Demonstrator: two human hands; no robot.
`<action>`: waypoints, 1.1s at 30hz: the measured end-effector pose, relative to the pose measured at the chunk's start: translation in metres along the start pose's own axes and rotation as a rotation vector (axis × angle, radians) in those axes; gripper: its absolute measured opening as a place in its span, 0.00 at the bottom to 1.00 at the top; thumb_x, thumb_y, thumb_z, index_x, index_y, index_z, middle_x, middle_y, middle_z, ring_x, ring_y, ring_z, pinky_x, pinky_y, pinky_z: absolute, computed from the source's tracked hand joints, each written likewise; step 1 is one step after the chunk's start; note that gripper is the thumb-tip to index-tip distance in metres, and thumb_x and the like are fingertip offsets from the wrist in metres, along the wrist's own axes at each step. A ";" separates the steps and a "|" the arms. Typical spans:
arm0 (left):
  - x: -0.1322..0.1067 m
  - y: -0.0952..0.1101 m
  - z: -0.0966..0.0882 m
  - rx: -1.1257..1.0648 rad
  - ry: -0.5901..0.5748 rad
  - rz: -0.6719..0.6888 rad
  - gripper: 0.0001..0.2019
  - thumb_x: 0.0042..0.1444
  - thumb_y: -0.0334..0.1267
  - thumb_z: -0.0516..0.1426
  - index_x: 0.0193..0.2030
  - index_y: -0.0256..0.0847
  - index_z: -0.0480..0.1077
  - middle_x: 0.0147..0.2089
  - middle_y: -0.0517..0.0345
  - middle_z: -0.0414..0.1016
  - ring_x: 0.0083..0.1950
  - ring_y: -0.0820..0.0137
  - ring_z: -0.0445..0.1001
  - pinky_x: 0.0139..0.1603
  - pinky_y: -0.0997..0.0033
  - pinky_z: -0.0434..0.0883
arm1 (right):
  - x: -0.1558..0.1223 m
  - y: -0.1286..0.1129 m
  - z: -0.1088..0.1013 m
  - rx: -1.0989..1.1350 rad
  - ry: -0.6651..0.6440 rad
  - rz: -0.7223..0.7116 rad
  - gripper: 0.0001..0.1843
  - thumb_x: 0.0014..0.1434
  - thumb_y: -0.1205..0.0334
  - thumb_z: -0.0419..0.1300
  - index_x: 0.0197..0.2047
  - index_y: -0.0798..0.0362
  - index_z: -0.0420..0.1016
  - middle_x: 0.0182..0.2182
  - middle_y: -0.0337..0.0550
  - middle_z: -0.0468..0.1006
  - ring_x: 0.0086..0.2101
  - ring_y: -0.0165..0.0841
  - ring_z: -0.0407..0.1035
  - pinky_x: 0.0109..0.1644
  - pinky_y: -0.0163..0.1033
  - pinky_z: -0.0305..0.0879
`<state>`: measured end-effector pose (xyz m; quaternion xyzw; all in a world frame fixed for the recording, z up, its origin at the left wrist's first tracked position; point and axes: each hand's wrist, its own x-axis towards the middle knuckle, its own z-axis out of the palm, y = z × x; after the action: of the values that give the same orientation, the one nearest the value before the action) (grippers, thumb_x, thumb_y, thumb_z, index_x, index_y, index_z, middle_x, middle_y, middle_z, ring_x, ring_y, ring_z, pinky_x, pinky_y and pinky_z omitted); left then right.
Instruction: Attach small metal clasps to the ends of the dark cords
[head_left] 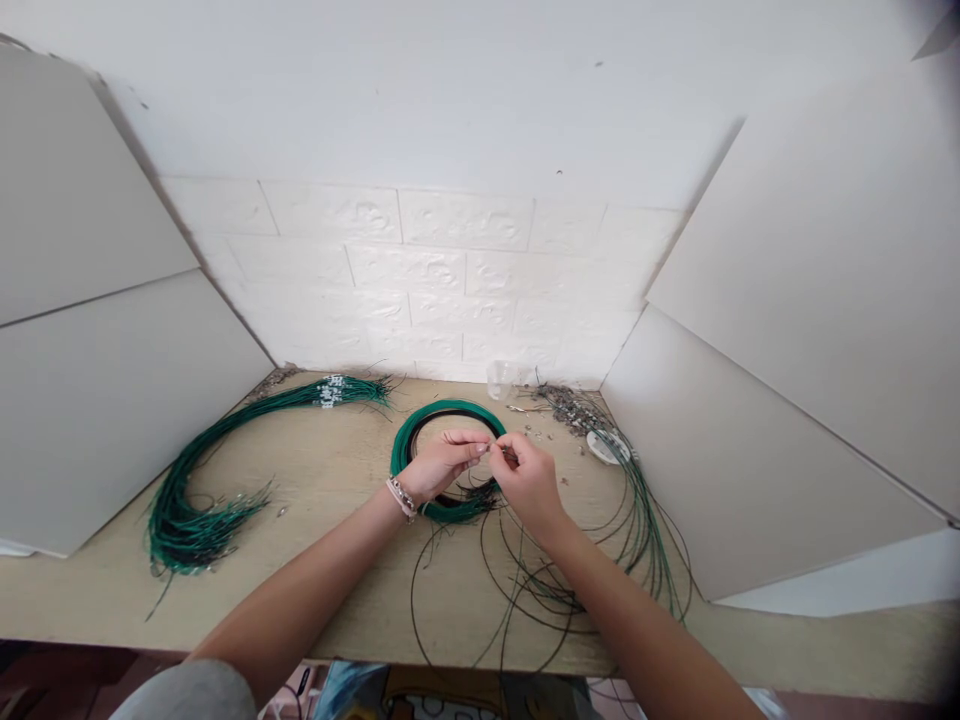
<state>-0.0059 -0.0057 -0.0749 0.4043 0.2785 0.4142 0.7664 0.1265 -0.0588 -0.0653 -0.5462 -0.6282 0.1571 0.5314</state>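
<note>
My left hand (447, 464), with bracelets at the wrist, is closed in a pinch over the middle of the table. Its fingertips meet those of my right hand (527, 482), which is pinched too. Whatever lies between the fingers is too small to make out. Beneath both hands sits a coil of green and dark cord (409, 428), partly hidden by them. Loose dark cords (517, 570) loop below my right hand and forearm, toward the table's front edge.
At left, a curved bundle of green cords (196, 440) has white tags (331, 390). A clear cup (499, 380) stands at the back. Small metal-looking pieces (574, 412), a white round dish (608, 447) and green cords (643, 520) lie right. White panels (787, 450) flank the table (337, 560).
</note>
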 end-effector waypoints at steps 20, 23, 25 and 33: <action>0.001 0.004 -0.001 0.132 -0.025 0.070 0.09 0.37 0.33 0.66 0.28 0.34 0.76 0.30 0.55 0.77 0.33 0.72 0.72 0.42 0.70 0.65 | 0.000 0.001 0.000 -0.027 -0.023 0.001 0.09 0.53 0.59 0.51 0.25 0.53 0.66 0.17 0.33 0.63 0.20 0.26 0.56 0.24 0.31 0.53; 0.001 0.005 0.000 0.182 -0.020 0.088 0.09 0.37 0.34 0.66 0.28 0.35 0.76 0.31 0.54 0.77 0.35 0.71 0.72 0.43 0.69 0.65 | 0.001 0.002 0.000 -0.028 -0.017 0.003 0.09 0.53 0.59 0.51 0.25 0.53 0.66 0.17 0.34 0.63 0.20 0.26 0.57 0.25 0.31 0.53; 0.001 0.005 -0.001 0.208 -0.019 0.101 0.09 0.37 0.35 0.66 0.28 0.35 0.76 0.31 0.55 0.77 0.35 0.70 0.72 0.44 0.68 0.65 | 0.001 0.003 0.000 -0.036 -0.027 0.004 0.09 0.53 0.60 0.51 0.25 0.53 0.66 0.17 0.33 0.63 0.20 0.26 0.56 0.24 0.31 0.53; 0.000 0.006 0.002 0.226 -0.038 0.103 0.09 0.38 0.35 0.66 0.28 0.35 0.76 0.31 0.54 0.77 0.34 0.71 0.71 0.43 0.68 0.64 | 0.000 0.002 -0.001 -0.031 -0.051 0.021 0.09 0.54 0.59 0.51 0.26 0.53 0.66 0.18 0.34 0.63 0.21 0.26 0.57 0.26 0.31 0.53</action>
<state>-0.0066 -0.0045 -0.0687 0.5096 0.2874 0.4113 0.6990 0.1280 -0.0581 -0.0665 -0.5566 -0.6381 0.1670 0.5051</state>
